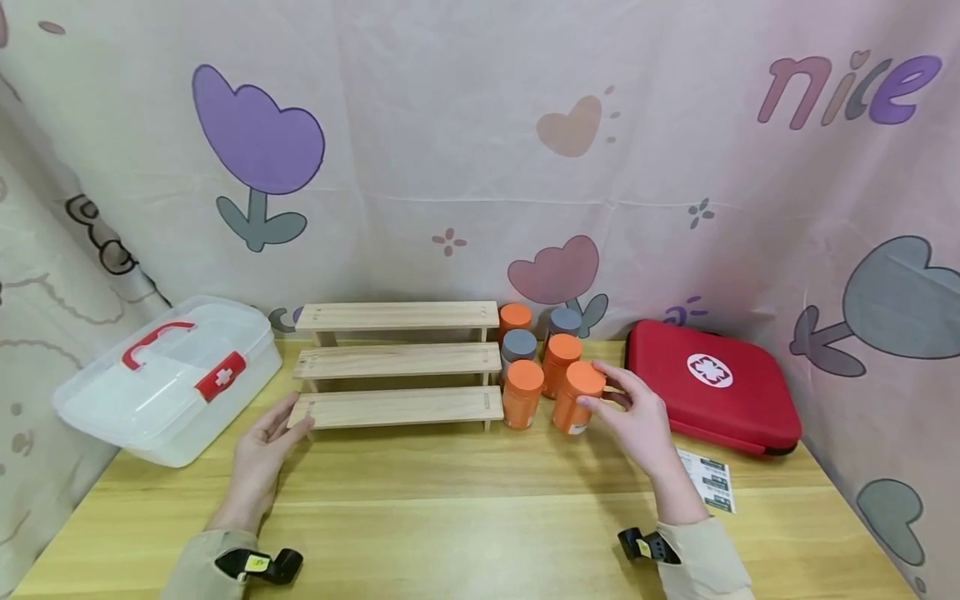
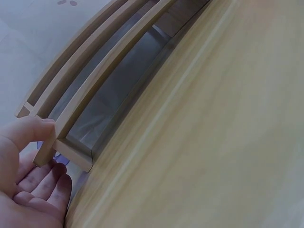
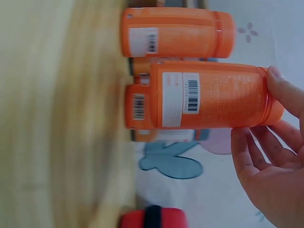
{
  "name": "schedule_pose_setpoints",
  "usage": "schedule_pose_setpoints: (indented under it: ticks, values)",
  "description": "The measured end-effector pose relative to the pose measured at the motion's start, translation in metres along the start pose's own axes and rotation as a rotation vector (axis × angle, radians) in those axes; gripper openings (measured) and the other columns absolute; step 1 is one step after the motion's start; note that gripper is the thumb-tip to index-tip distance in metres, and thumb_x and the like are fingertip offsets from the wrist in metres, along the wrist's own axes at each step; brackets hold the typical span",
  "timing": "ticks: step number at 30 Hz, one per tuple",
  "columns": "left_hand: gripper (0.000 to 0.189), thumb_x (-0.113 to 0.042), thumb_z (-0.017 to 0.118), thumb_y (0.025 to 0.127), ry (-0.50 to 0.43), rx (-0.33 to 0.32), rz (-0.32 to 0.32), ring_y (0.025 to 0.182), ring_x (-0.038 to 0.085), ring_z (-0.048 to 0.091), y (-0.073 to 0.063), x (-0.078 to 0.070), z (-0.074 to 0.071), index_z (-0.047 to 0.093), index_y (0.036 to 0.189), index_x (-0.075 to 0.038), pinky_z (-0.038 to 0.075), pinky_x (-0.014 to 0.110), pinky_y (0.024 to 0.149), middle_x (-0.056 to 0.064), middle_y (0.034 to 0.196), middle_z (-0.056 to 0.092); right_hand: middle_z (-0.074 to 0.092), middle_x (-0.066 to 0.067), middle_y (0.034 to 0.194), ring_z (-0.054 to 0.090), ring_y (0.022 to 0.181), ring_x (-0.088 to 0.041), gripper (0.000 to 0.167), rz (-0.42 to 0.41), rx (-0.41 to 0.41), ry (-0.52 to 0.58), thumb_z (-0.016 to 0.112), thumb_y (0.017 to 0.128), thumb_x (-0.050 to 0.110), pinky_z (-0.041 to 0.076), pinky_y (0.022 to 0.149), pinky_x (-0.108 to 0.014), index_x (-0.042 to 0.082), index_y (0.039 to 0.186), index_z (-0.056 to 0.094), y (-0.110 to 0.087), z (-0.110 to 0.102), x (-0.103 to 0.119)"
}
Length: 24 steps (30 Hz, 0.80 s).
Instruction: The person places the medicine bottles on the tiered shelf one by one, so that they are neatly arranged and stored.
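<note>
My right hand (image 1: 637, 412) grips an orange bottle (image 3: 213, 97) near its lid, between thumb and fingers. In the right wrist view its base appears raised off the table. Beside it stands another orange bottle (image 1: 521, 400), next to the wooden rack. More orange and grey-lidded bottles stand close behind, such as a grey-lidded bottle (image 1: 519, 346), partly hidden. On the left, my left hand (image 1: 262, 446) pinches the end of the lowest board of a three-tier wooden rack (image 1: 397, 407). The left wrist view has the thumb on top of that board (image 2: 95, 80), curled fingers below.
A clear plastic box (image 1: 187, 375) with a red handle and clasp stands at the left. At the right lies a red zipped first-aid case (image 1: 720, 383), with a printed sheet (image 1: 708, 482) before it. A patterned curtain (image 1: 435, 150) hangs behind the table (image 1: 465, 517).
</note>
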<state>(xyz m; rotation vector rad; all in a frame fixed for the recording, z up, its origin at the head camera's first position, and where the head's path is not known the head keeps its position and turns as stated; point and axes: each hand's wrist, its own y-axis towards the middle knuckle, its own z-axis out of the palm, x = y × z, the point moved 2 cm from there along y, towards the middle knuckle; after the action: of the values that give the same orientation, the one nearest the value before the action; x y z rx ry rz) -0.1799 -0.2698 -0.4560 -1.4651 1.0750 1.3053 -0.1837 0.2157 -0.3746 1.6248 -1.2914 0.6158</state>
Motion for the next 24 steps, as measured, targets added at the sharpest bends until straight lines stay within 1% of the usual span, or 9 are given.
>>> schedule_pose_setpoints:
  ticks: [3, 6, 8, 11, 14, 17, 20, 22, 24]
  values:
    - [0.069, -0.024, 0.069, 0.089, -0.012, -0.001, 0.005, 0.137, 0.026, 0.031, -0.001, -0.001, 0.001, 0.036, 0.147, -0.005, 0.04, 0.006, 0.084, 0.017, 0.153, 0.027, 0.06, -0.006, 0.123, 0.059, 0.102, -0.02, 0.055, -0.023, -0.034, -0.02, 0.078, 0.081, 0.019, 0.048, 0.088, -0.019, 0.008, 0.131, 0.059, -0.003, -0.008, 0.012]
    - [0.07, -0.026, 0.07, 0.089, -0.007, 0.005, 0.005, 0.137, 0.026, 0.03, 0.0, -0.002, 0.002, 0.036, 0.147, -0.006, 0.041, 0.006, 0.085, 0.017, 0.153, 0.027, 0.061, -0.003, 0.12, 0.06, 0.098, -0.014, 0.052, -0.057, -0.055, -0.024, 0.078, 0.081, 0.016, 0.048, 0.085, -0.017, 0.011, 0.13, 0.06, -0.004, -0.015, 0.027]
    - [0.07, -0.026, 0.07, 0.089, 0.004, 0.007, 0.005, 0.138, 0.029, 0.028, 0.001, -0.004, 0.003, 0.036, 0.147, -0.006, 0.04, 0.006, 0.085, 0.016, 0.154, 0.026, 0.061, -0.003, 0.119, 0.06, 0.097, -0.012, 0.052, -0.113, -0.047, 0.001, 0.078, 0.08, 0.013, 0.049, 0.085, -0.019, 0.011, 0.129, 0.061, 0.0, -0.016, 0.039]
    - [0.07, -0.027, 0.07, 0.089, 0.017, 0.006, 0.009, 0.139, 0.032, 0.026, 0.002, -0.006, 0.003, 0.036, 0.147, -0.006, 0.039, 0.006, 0.086, 0.015, 0.154, 0.025, 0.062, -0.004, 0.12, 0.06, 0.097, -0.012, 0.052, -0.21, -0.007, 0.051, 0.079, 0.079, 0.008, 0.05, 0.085, -0.023, 0.01, 0.128, 0.062, 0.012, -0.008, 0.061]
    - [0.07, -0.026, 0.07, 0.089, 0.009, 0.008, 0.013, 0.139, 0.03, 0.027, 0.004, -0.006, 0.002, 0.036, 0.147, -0.005, 0.039, 0.006, 0.086, 0.015, 0.154, 0.024, 0.063, -0.003, 0.119, 0.062, 0.093, -0.014, 0.053, -0.274, 0.04, 0.091, 0.08, 0.076, 0.005, 0.052, 0.084, -0.028, 0.011, 0.127, 0.063, 0.028, 0.007, 0.085]
    - [0.07, -0.025, 0.07, 0.089, -0.015, 0.012, 0.01, 0.139, 0.027, 0.028, 0.004, -0.004, 0.002, 0.036, 0.147, -0.005, 0.04, 0.006, 0.085, 0.015, 0.154, 0.025, 0.064, -0.003, 0.115, 0.063, 0.089, -0.016, 0.053, -0.294, 0.093, 0.104, 0.081, 0.076, 0.008, 0.053, 0.079, -0.03, 0.01, 0.126, 0.064, 0.044, 0.027, 0.108]
    - [0.071, -0.025, 0.071, 0.088, -0.021, 0.013, 0.002, 0.139, 0.029, 0.025, 0.003, -0.002, 0.0, 0.036, 0.147, -0.006, 0.039, 0.007, 0.087, 0.014, 0.154, 0.025, 0.065, 0.0, 0.112, 0.065, 0.09, -0.018, 0.052, -0.276, 0.16, 0.14, 0.081, 0.077, 0.014, 0.054, 0.077, -0.029, 0.013, 0.126, 0.064, 0.06, 0.05, 0.125]
    - [0.071, -0.026, 0.071, 0.088, -0.017, 0.013, 0.0, 0.14, 0.03, 0.024, 0.002, 0.0, -0.001, 0.036, 0.147, -0.007, 0.039, 0.007, 0.088, 0.013, 0.154, 0.024, 0.064, 0.001, 0.114, 0.066, 0.093, -0.017, 0.052, -0.24, 0.207, 0.164, 0.08, 0.079, 0.019, 0.054, 0.078, -0.031, 0.016, 0.128, 0.063, 0.07, 0.065, 0.134]
    - [0.071, -0.026, 0.07, 0.089, -0.009, 0.016, 0.001, 0.14, 0.031, 0.023, 0.001, 0.001, -0.002, 0.035, 0.148, -0.007, 0.038, 0.006, 0.088, 0.013, 0.154, 0.024, 0.064, 0.003, 0.115, 0.066, 0.095, -0.015, 0.054, -0.204, 0.25, 0.186, 0.08, 0.08, 0.024, 0.054, 0.078, -0.029, 0.018, 0.13, 0.061, 0.08, 0.08, 0.141]
